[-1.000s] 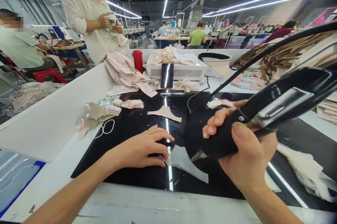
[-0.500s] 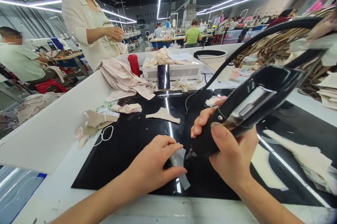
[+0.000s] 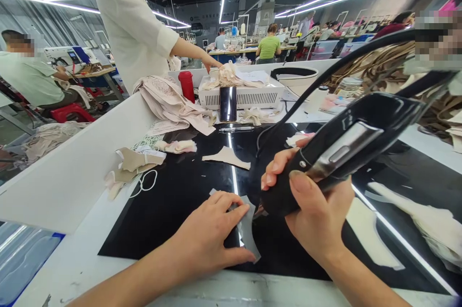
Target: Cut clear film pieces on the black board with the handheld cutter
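My left hand [image 3: 216, 232] lies over a thin, translucent grey cut piece [image 3: 247, 230] on the glossy black board, fingertips and thumb apart and touching it. Part of that piece is hidden beneath my fingers. Wrapped in my right hand [image 3: 314, 211] is a black corded hand tool [image 3: 346, 138] with a silver plate on its side. The tool slants down to the left, and its small tip is close to the piece's right edge; whether they touch I cannot tell. Beyond my hands a beige curved fabric piece [image 3: 228, 156] rests on the board.
Cream fabric pieces [image 3: 371, 235] lie right of my right hand. Tan pieces with white cord [image 3: 139, 160] are at the left. Farther back are a fabric heap [image 3: 166, 102], a red bottle [image 3: 186, 86], a phone [image 3: 228, 104] and a white box [image 3: 252, 96]. A co-worker's hand [image 3: 211, 62] reaches toward the box.
My left hand has shifted slightly down and left, with its thumb lower; more of the grey piece shows. The standing co-worker has extended an arm toward the white box. My right hand keeps its grip.
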The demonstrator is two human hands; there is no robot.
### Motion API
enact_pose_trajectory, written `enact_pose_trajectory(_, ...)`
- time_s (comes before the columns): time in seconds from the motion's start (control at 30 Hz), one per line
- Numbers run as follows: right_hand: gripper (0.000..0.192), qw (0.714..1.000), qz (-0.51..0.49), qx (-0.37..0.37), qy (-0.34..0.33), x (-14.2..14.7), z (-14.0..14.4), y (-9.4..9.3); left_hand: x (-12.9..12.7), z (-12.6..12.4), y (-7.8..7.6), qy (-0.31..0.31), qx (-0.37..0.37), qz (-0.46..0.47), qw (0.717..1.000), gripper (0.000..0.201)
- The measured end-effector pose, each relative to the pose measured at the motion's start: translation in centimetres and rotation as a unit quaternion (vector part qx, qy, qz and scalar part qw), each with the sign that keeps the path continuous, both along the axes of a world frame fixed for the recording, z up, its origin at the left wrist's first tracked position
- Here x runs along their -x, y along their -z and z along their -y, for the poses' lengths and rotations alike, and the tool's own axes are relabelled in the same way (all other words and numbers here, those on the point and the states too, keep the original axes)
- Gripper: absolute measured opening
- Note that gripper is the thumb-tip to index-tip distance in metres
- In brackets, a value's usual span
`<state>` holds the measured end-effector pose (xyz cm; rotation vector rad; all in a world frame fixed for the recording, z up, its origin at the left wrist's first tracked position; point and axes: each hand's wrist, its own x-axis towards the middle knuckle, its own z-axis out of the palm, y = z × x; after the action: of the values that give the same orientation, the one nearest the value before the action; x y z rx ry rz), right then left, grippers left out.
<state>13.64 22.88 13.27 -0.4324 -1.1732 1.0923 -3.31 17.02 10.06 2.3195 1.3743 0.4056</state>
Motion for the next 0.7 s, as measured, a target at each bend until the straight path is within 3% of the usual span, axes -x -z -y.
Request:
enact_pose_trajectory(0.4,0.038,1.0,-0.007,-0.001,-0.001,0.48,0.2,0.22,-0.6,-0.08,-0.28,-0.021,0.01,0.015,1.0,0.064)
enact_pose_trajectory(0.7,0.035,1.0,0.004,0.007,0.001,0.52,0.24,0.23,-0.2,0.01,0.28,-0.011,0.016,0.004,1.0,0.073)
